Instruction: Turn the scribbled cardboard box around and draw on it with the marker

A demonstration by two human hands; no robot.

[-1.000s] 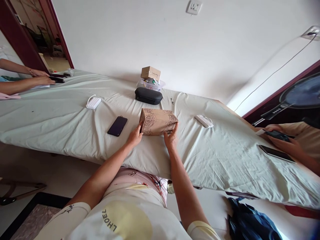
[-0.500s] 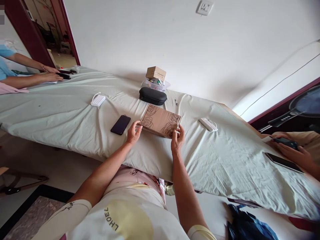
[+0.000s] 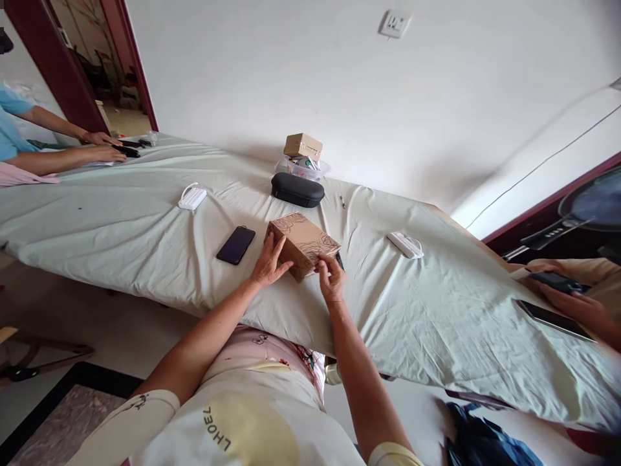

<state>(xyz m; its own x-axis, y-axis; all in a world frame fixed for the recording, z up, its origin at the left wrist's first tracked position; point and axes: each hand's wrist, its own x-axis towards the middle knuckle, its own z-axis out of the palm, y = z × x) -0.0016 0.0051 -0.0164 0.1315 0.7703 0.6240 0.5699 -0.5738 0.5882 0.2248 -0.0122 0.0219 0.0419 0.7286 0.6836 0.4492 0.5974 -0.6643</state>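
A brown cardboard box [image 3: 308, 236] with dark scribbled swirls lies turned at an angle on the cloth-covered table. My left hand [image 3: 270, 262] rests against its left front side, fingers spread and thumb apart. At the near right corner, my right hand [image 3: 330, 275] has its fingers pinched on the box's edge. A small dark thing [image 3: 339, 261] shows just beyond the right hand, mostly hidden. Left of the box is a dark phone [image 3: 235, 245], lying flat. Behind the box sits a black zip case [image 3: 297, 190].
A clear plastic tub [image 3: 320, 171] with a small carton [image 3: 303, 146] on top stands by the wall. White corded blocks lie left [image 3: 193, 197] and right [image 3: 405, 245]. Other people's hands are at the far left [image 3: 104, 147] and right [image 3: 572, 301], near another phone [image 3: 553, 319].
The box has turned, bringing one corner toward me. My left hand has spread along its side, and my right hand has shifted left to pinch the near right corner.
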